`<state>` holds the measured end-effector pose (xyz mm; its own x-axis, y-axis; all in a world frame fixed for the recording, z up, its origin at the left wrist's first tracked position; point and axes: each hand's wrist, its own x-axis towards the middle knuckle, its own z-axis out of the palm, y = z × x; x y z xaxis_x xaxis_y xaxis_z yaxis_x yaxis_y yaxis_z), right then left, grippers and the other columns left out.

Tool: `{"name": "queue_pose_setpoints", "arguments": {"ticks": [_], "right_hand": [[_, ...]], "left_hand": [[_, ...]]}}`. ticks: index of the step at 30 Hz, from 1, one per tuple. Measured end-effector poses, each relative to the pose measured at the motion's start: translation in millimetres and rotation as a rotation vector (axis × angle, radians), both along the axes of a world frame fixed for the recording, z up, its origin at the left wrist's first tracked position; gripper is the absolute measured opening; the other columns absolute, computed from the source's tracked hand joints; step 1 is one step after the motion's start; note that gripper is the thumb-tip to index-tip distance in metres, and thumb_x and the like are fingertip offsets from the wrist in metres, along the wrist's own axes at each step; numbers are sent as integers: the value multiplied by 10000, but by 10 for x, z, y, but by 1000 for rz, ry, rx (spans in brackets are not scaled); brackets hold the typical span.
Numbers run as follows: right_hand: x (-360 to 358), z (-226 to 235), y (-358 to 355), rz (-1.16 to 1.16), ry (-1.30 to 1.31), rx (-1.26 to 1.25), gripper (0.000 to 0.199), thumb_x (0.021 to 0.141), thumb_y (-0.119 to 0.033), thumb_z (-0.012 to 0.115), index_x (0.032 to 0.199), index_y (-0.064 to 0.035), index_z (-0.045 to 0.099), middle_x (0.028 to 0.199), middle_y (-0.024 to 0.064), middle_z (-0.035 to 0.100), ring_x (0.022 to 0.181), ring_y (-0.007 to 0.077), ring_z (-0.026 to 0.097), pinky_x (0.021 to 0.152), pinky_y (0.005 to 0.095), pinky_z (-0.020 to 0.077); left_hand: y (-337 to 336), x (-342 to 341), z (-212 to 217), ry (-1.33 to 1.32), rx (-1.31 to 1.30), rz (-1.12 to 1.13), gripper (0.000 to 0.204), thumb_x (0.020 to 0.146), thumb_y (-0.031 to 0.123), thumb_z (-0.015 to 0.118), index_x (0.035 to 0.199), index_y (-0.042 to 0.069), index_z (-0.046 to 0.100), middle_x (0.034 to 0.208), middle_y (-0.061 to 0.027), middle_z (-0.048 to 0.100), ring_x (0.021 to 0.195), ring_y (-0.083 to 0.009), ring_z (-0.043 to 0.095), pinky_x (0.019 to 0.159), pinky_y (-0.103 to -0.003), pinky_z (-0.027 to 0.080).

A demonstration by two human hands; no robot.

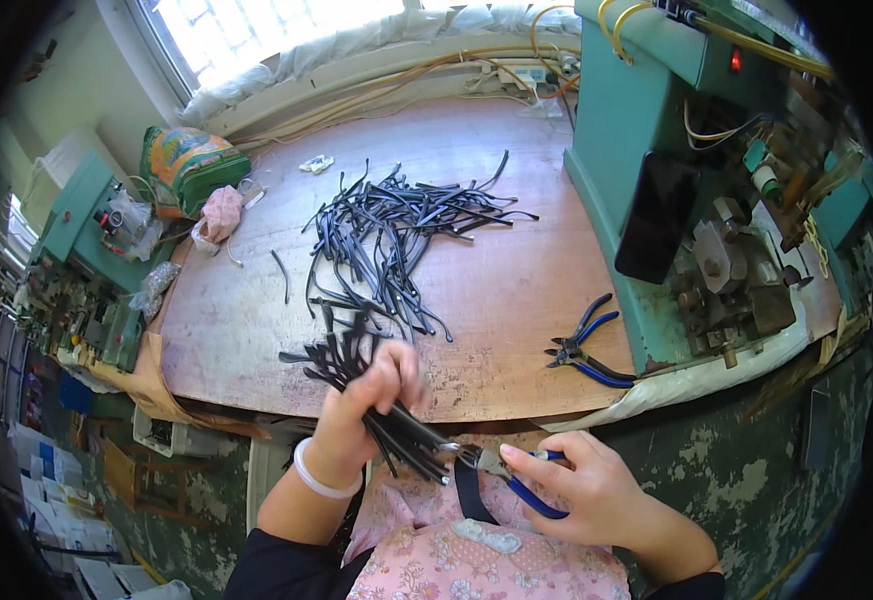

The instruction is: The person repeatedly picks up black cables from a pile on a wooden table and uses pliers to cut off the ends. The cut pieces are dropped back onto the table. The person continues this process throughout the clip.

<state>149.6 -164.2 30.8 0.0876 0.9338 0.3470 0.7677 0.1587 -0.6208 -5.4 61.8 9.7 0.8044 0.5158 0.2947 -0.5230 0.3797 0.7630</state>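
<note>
"What do the containers hold?"

"A green-and-orange sack [191, 160] slumps at the bench's [506, 330] far left, contents hidden; a pale bin [164, 434] sits below the near-left edge, contents unclear."

"And the worker?"

"The left hand [381, 385] grips a bundle of black eyeglass temples [408, 445] at the bench's near edge; the right hand [591, 490] is wrapped around blue-handled pliers [534, 498], tips near the bundle's ends."

"Around them?"

"A temple pile [386, 240] sprawls mid-bench. Spare pliers [601, 375] lie beside a green machine [606, 110]. A bright window [246, 35] overlooks the bench; the green floor [691, 450] is worn."
</note>
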Motion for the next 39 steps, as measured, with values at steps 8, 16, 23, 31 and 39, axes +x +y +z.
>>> {"name": "queue_pose_setpoints", "arguments": {"ticks": [8, 16, 23, 31, 39], "right_hand": [[-66, -117, 3, 33, 15, -11, 621, 757, -232, 778, 1349, -181, 598, 986, 102, 558, 825, 252, 582, 729, 359, 488], [-59, -153, -59, 16, 25, -37, 615, 761, -239, 774, 1347, -176, 598, 1009, 100, 566, 861, 257, 577, 745, 375, 480], [-8, -201, -26, -14, 39, -17, 625, 731, -217, 782, 1331, -177, 610, 1022, 101, 558, 860, 264, 572, 755, 377, 476], [28, -175, 87, -71, -124, 50, 631, 692, -198, 780, 1306, -197, 634, 1068, 89, 527, 945, 264, 532, 833, 399, 427], [45, -21, 58, -30, -323, 14, 617, 642, -193, 784, 1249, -207, 669, 1072, 75, 525, 982, 254, 520, 834, 400, 399]], "left_hand": [[939, 524, -33, 1072, 1468, 277, 249, 860, 181, 711, 1068, 64, 640, 790, -103, 661, 684, -219, 669, 634, -345, 541], [1125, 949, -456, 688, 2251, 283, 188, 803, 75, 633, 986, 90, 593, 855, -66, 605, 740, -235, 664, 602, -341, 526], [877, 537, -26, 525, 609, 368, 93, 928, 125, 617, 951, 70, 546, 869, -52, 636, 642, -122, 573, 607, -277, 493], [307, 109, 113, 326, -95, -218, 408, 1021, 413, 459, 744, 117, 415, 709, -14, 451, 480, -68, 428, 439, -225, 425], [251, 158, 232, 389, -91, -367, 431, 1016, 419, 458, 705, 127, 398, 653, -4, 430, 476, -74, 410, 388, -213, 382]]}}
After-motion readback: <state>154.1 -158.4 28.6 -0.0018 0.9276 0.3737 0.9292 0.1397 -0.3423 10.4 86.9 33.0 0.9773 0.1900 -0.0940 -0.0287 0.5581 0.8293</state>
